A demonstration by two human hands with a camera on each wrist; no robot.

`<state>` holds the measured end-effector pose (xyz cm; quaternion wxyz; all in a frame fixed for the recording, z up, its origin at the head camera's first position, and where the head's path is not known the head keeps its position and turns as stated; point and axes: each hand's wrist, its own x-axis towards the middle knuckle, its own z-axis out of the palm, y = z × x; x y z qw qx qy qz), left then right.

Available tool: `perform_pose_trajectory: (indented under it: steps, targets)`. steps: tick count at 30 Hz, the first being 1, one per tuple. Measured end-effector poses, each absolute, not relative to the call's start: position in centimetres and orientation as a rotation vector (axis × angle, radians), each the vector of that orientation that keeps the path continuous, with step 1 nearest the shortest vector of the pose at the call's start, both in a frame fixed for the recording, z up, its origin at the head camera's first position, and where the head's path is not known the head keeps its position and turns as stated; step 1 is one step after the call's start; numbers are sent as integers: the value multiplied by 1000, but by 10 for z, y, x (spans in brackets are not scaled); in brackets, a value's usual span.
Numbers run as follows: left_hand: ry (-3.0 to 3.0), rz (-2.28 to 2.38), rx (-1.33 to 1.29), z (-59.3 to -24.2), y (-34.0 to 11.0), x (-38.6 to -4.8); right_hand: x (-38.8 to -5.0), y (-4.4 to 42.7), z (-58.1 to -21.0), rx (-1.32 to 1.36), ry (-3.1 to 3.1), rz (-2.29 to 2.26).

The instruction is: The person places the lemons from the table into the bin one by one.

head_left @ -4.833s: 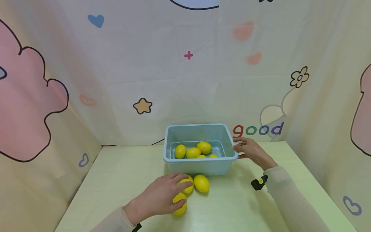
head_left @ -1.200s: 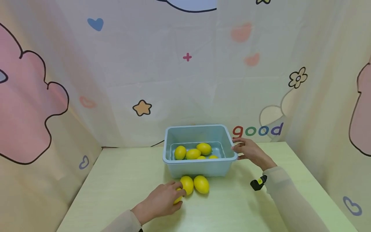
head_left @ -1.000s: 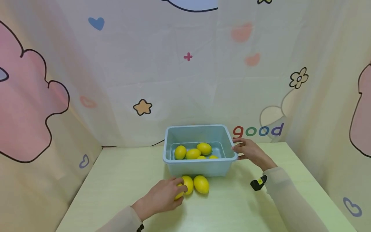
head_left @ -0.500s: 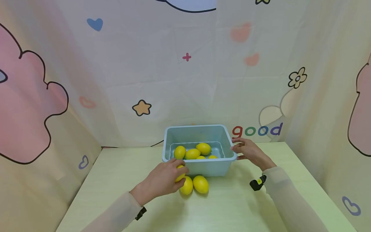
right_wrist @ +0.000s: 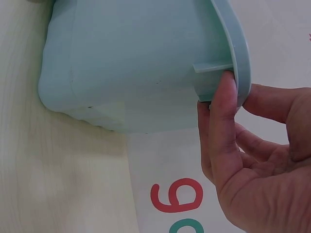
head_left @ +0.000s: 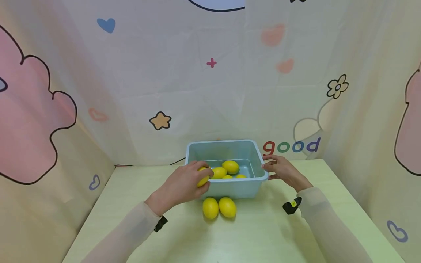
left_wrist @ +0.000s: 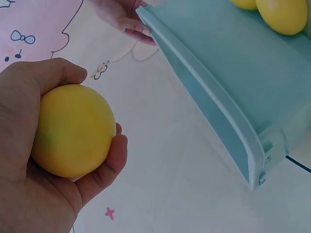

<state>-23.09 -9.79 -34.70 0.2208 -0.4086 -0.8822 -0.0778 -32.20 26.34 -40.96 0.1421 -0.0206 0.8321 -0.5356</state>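
Note:
My left hand (head_left: 180, 186) grips a yellow lemon (head_left: 203, 179), fingers wrapped round it, at the front left rim of a pale blue plastic bin (head_left: 233, 190). In the left wrist view the lemon (left_wrist: 73, 131) sits between thumb and fingers, apart from the bin's rim. My right hand (head_left: 285, 172) holds the bin's right edge; the right wrist view shows its fingers (right_wrist: 225, 111) hooked under the rim (right_wrist: 241, 58) and the thumb over it. Several lemons (head_left: 231, 167) lie inside the bin, some partly hidden by its front wall and my left hand.
Two lemons, a left one (head_left: 210, 208) and a right one (head_left: 227, 207), lie side by side on the pale wooden table (head_left: 263, 233) just in front of the bin. A printed curtain (head_left: 210, 98) hangs behind and at both sides. A thin dark cable (head_left: 177, 161) runs behind the bin.
My left hand has picked the nearest lemon off the table and lifted it forward and up to the bin's rim. The right hand and bin have stayed put.

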Motion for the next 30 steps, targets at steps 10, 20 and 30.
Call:
perform_pose_trajectory:
  steps: [10,20,30]
  targets:
    - [-2410,-281,-1107,-322,-98,-243,-322,264,-411,-54,2403,-1541]
    - [-2432,-349,-1090,-302,-90,-255,-322,264,-411,-52,2391,-1549]
    - [-2403,-418,-1104,-285,-77,-263,-321,263,-409,-64,2391,-1552]
